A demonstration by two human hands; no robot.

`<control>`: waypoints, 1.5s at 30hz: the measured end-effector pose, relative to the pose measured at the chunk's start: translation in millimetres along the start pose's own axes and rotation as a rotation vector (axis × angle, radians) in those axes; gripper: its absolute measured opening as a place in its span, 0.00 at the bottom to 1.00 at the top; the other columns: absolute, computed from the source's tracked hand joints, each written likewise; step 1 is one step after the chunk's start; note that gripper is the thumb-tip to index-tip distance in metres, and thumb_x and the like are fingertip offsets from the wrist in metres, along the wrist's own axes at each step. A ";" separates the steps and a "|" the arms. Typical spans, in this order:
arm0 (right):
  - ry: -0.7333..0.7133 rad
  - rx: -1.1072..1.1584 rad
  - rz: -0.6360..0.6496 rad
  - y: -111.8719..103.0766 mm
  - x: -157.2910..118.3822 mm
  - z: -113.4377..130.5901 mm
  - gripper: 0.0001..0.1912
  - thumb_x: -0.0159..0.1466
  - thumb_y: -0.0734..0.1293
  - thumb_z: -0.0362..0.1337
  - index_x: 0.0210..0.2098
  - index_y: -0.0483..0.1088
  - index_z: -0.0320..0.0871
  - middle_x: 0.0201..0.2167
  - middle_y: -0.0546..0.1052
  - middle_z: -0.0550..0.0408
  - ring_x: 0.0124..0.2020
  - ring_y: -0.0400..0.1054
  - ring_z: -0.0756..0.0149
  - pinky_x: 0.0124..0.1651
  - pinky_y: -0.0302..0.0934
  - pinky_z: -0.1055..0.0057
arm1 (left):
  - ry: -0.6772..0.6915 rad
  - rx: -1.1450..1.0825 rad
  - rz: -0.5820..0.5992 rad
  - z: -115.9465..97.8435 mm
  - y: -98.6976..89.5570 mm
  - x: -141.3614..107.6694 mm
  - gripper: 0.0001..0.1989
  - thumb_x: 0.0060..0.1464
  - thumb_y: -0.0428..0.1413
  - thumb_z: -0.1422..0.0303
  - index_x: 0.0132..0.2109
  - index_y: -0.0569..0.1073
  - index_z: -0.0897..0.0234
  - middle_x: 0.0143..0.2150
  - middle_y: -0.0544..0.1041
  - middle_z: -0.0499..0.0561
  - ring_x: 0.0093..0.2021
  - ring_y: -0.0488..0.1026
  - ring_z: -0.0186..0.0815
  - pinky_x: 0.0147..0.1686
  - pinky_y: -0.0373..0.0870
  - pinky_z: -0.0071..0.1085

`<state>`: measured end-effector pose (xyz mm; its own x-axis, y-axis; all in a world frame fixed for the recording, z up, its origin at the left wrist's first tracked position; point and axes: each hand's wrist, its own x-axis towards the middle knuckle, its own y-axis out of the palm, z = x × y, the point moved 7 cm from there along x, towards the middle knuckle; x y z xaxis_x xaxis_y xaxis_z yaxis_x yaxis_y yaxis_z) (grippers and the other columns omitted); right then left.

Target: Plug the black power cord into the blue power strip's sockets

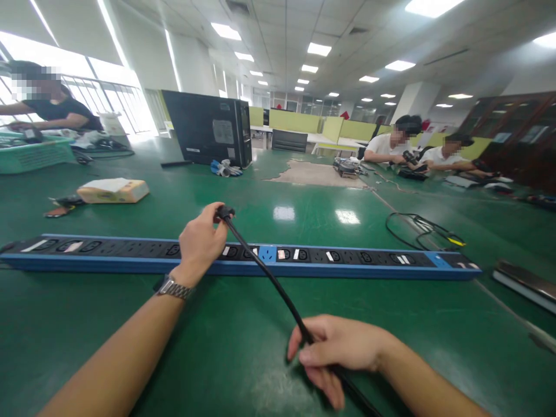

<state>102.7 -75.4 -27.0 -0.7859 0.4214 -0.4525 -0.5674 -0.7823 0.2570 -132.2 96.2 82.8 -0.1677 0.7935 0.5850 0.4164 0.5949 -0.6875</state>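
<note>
A white tiled ceiling (299,26) with glowing rectangular light panels (319,49) spans the top. Bright windows (73,66) fill the upper left, yellow-green desk partitions (293,122) line the centre background, a white pillar (414,98) and dark brown glass-fronted cabinet (515,126) stand upper right, and glossy green tabletop (234,347) stretches below.

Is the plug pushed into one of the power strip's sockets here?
No, the left hand holds the plug clear of the power strip, with the cable running to the right hand.
</note>
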 end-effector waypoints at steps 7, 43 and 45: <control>-0.111 -0.540 -0.843 -62.4 -89.8 32.1 0.29 0.65 0.53 0.59 0.25 0.66 0.42 0.18 0.58 0.62 0.19 0.50 0.75 0.22 0.45 0.75 | 0.328 -0.272 0.251 -17.9 15.7 -22.5 0.18 0.60 0.49 0.59 0.53 0.71 0.62 0.47 0.79 0.54 0.44 0.77 0.39 0.44 0.71 0.33; -0.472 -1.296 -0.813 -87.3 -9.8 51.7 0.25 0.67 0.57 0.51 0.19 0.64 0.42 0.17 0.66 0.59 0.22 0.55 0.73 0.29 0.45 0.73 | 0.554 0.029 0.319 -79.1 24.9 -69.5 0.13 0.60 0.50 0.67 0.51 0.70 0.63 0.43 0.75 0.55 0.44 0.71 0.41 0.45 0.69 0.36; -0.439 -1.339 -0.833 -86.0 -8.4 51.5 0.24 0.65 0.59 0.51 0.20 0.66 0.42 0.18 0.68 0.58 0.22 0.57 0.73 0.29 0.45 0.73 | 0.578 -0.007 0.299 -78.2 24.7 -72.6 0.15 0.60 0.50 0.68 0.52 0.69 0.64 0.46 0.75 0.56 0.46 0.71 0.41 0.46 0.69 0.36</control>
<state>145.4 12.0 -1.4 -0.5284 0.8131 0.2443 -0.4240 -0.0034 -0.9056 -39.8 43.2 56.9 0.4632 0.7267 0.5073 0.3763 0.3570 -0.8550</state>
